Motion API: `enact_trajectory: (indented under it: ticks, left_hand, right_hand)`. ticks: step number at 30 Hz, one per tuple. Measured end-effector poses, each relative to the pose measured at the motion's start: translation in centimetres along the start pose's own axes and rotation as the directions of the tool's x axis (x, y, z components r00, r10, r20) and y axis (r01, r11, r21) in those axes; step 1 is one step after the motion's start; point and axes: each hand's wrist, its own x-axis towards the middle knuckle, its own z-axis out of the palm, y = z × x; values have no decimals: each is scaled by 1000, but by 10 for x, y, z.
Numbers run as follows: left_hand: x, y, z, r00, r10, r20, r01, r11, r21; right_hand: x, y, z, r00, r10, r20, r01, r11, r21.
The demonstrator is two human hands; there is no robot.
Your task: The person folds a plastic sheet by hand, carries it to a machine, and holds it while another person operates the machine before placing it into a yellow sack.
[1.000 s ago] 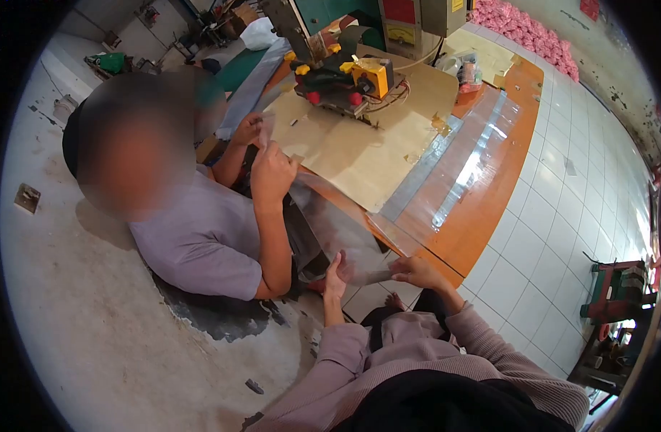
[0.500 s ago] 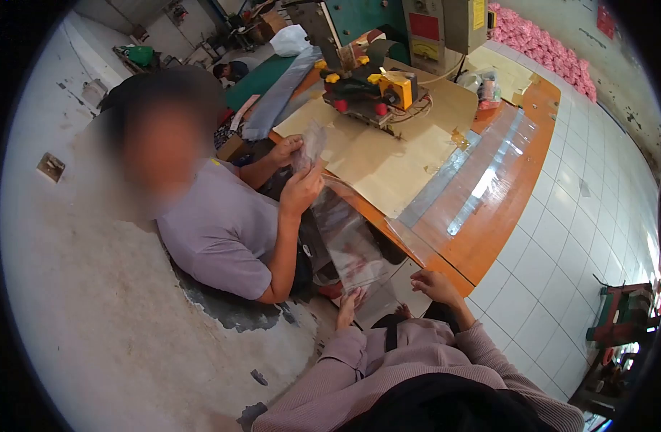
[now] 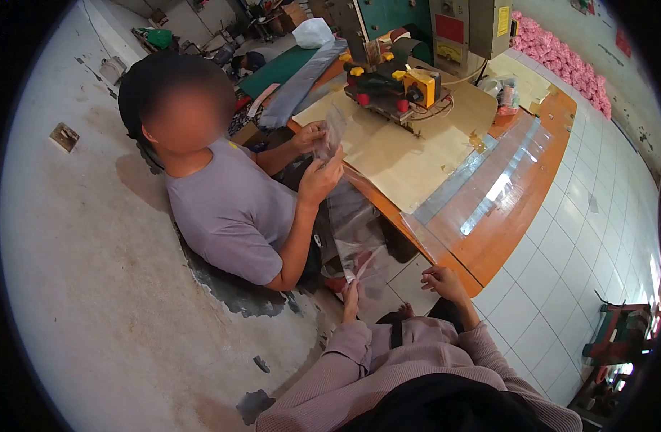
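Observation:
My left hand (image 3: 352,300) grips the lower end of a clear plastic sheet (image 3: 360,241), thumb on top. The sheet hangs beside the table's near edge, towards the co-worker. My right hand (image 3: 445,282) is by the table's near corner, its fingers curled together; whether anything thin is between them I cannot make out. Above the left hand, the co-worker's hands (image 3: 322,173) hold a crumpled clear plastic piece (image 3: 332,131). Long clear plastic sheets (image 3: 499,180) lie on the orange table (image 3: 481,261), close to my right hand.
On the tan board (image 3: 388,169) stands a press head with a yellow box (image 3: 422,87), cables and red knobs. Behind it is a grey control cabinet (image 3: 463,29). Pink bundles (image 3: 561,61) line the wall. The co-worker (image 3: 226,209) sits at the left.
The whole view has shifted slightly right and up. My left hand has risen a little with the sheet, and my right hand's fingers are more closed. The co-worker still holds the crumpled plastic.

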Motion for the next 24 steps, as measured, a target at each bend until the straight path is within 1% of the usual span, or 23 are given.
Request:
enact_trajectory:
  ticks: [1, 4, 7, 11, 13, 16, 19, 24]
  left_hand:
    - [5, -3, -1, 999, 28, -20, -27, 999, 40]
    - [9, -5, 1, 998, 53, 32, -51, 996, -67]
    - [2, 7, 7, 998, 50, 28, -48, 997, -55]
    - [-12, 26, 10, 999, 23, 30, -20, 995, -98]
    - [-9, 25, 9, 1000, 11, 18, -9, 994, -106]
    - [-5, 18, 4, 997, 9, 80, 1, 993, -116]
    - [-4, 12, 4, 998, -65, 17, 65, 998, 5]
    - [3, 3, 6, 992, 45, -121, -42, 999, 23]
  right_hand:
    - [0, 1, 0, 1000, -2, -2, 2, 1000, -11]
    - [1, 4, 0, 1000, -7, -2, 7, 1000, -17]
    - [1, 5, 0, 1000, -2, 3, 2, 1000, -8]
    - [1, 2, 0, 1000, 3, -4, -3, 1000, -11]
    - [1, -1, 0, 1000, 3, -9, -3, 1000, -26]
    - [1, 0, 0, 1000, -6, -9, 6, 999, -47]
    - [1, -1, 0, 1000, -8, -12, 8, 998, -62]
    - [-1, -6, 1, 1000, -2, -19, 1, 997, -74]
